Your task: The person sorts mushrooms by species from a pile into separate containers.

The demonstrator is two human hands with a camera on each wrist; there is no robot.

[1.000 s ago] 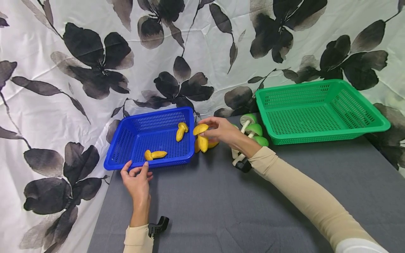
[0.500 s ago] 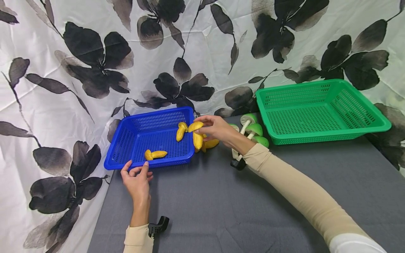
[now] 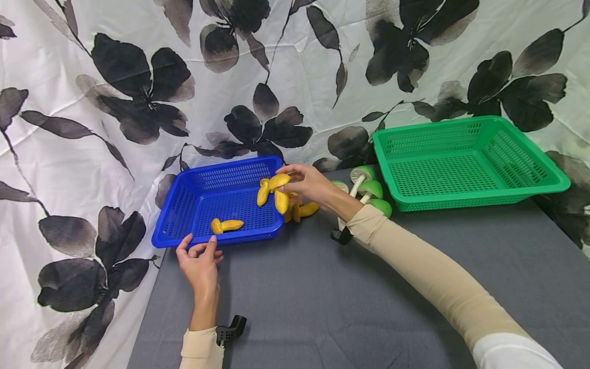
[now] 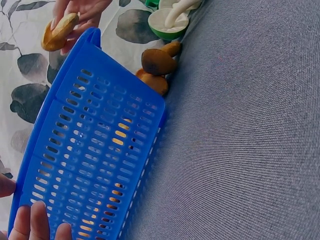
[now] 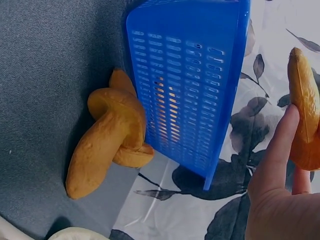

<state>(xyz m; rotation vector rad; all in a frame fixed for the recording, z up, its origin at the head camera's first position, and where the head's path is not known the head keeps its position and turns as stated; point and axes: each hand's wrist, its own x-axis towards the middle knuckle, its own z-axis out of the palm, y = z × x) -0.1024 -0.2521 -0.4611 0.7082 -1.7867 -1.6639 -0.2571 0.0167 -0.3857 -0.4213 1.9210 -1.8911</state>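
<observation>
Grey table [image 3: 322, 297], yellow mushroom [image 3: 281, 202] in right grip [image 3: 311, 184]

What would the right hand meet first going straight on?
Probably the floral backdrop: the right hand seems above the blue basket's rim. If lower than it looks, the nearer yellow mushroom inside comes first; depth is unclear.

Surface [image 3: 295, 307] passable at front; blue basket [image 3: 230, 205] open above-left; yellow mushrooms [image 3: 308, 209] obstruct its right wall; green mushrooms [image 3: 371, 189] flank green basket [image 3: 465, 203].
</observation>
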